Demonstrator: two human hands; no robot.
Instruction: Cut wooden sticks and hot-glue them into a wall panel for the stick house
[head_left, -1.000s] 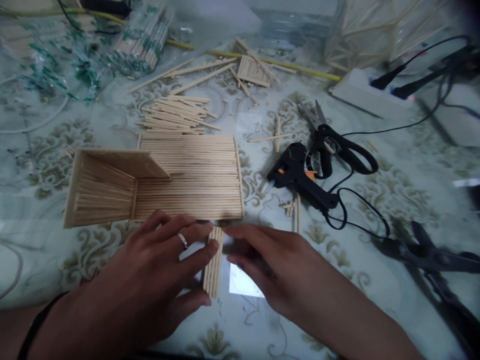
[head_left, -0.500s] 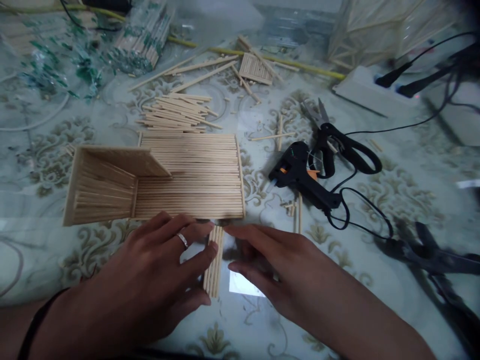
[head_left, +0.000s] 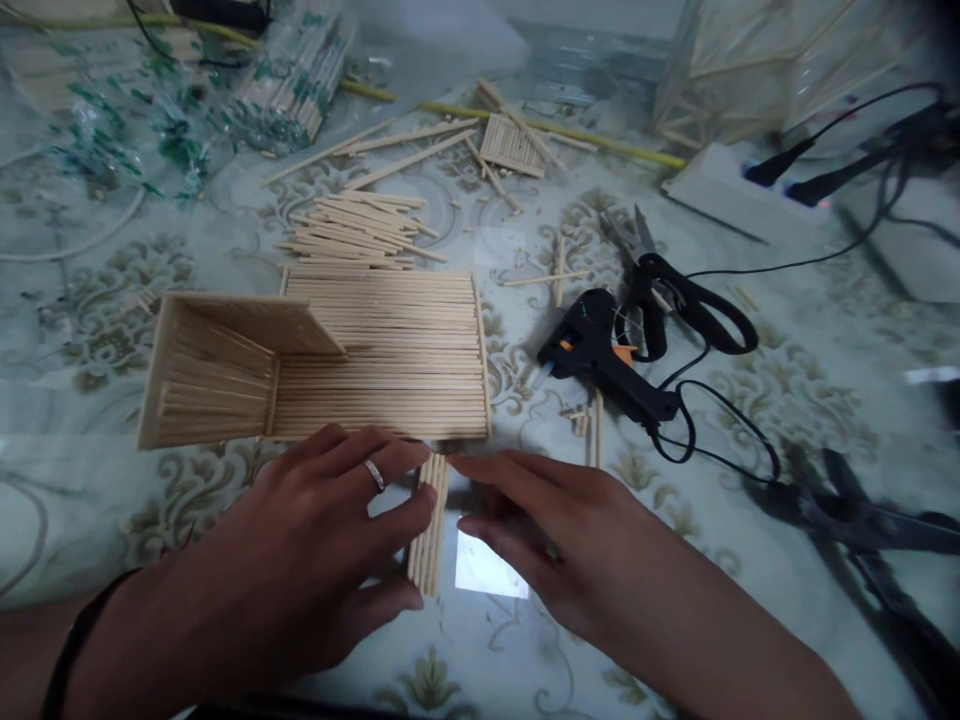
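Observation:
A narrow row of several wooden sticks lies side by side on the table in front of me. My left hand grips it: a fingertip presses on its upper face, another is at its far end and the thumb is by its near end. My right hand touches the far right corner with the index fingertip; its thumb is held apart, with nothing between. Just beyond the fingers sits a stick-built model, a flat base with two upright walls at its left end. My left fingers hide part of its front edge.
A black glue gun and black-handled scissors lie at right, with pliers farther right. Loose sticks and a small stick panel lie behind the model. A white power strip and bagged sticks stand at the back.
The hands and the row of sticks hold almost the same position throughout. Only a slight shift of the whole view shows.

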